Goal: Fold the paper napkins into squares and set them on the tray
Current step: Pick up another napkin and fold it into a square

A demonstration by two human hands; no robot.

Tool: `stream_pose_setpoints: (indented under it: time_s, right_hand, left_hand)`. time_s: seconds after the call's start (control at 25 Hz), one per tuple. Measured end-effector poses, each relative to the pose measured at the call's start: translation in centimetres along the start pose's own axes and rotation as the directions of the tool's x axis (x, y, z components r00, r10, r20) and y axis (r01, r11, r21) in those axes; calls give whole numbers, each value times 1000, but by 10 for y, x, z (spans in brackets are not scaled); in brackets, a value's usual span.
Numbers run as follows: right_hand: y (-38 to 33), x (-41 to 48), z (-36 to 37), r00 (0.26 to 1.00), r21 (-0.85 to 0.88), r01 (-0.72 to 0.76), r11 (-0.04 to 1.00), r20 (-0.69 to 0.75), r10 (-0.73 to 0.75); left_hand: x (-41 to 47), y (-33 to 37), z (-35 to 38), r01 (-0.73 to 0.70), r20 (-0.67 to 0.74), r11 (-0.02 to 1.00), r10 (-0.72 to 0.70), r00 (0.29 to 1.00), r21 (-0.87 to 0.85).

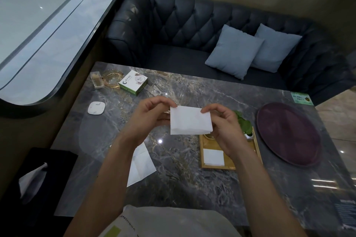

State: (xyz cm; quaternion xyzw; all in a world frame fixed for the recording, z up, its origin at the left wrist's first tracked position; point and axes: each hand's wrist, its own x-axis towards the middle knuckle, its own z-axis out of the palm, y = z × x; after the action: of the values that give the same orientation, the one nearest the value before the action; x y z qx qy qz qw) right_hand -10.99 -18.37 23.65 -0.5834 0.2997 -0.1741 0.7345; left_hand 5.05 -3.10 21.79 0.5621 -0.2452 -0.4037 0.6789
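Note:
A folded white paper napkin (189,120) is held in the air over the middle of the marble table (173,159). My left hand (148,119) pinches its upper left corner and my right hand (225,127) pinches its upper right corner and right edge. To the right, under my right wrist, lies a small wooden tray (213,142) with a folded white napkin (213,157) on it. An unfolded napkin (141,165) lies flat on the table, partly hidden by my left forearm.
A small potted green plant (244,125) stands at the tray's far end. A round purple tray (289,132) lies at the right. A black tissue box (34,179) sits at the left. A green-white box (133,82), glass ashtray (112,78) and white pad (96,108) sit far left.

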Motion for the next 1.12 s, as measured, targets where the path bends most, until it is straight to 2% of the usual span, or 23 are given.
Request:
stream_pose_setpoints:
  time_s: [0.12, 0.28, 0.48, 0.68, 1.12]
  right_hand:
    - [0, -1, 3, 1000, -33, 25, 999, 4, -25]
    - [2, -1, 9, 998, -164, 62, 985, 21, -59]
    - [-2, 0, 12, 994, -196, 87, 977, -42, -97]
    - [0, 1, 18, 992, -373, 117, 920, -9, -129]
    - [5, 2, 19, 990, -428, 106, 897, -38, -135]
  left_hand:
    - [2, 1, 4, 87, -15, 995, -86, 996, 49]
    - [2, -2, 13, 49, -12, 978, -48, 999, 204]
    - [4, -3, 18, 3, -40, 973, 7, 999, 230]
    - [5, -4, 19, -74, -1, 949, 78, 997, 307]
    - [5, -6, 21, -97, 18, 940, 97, 995, 327]
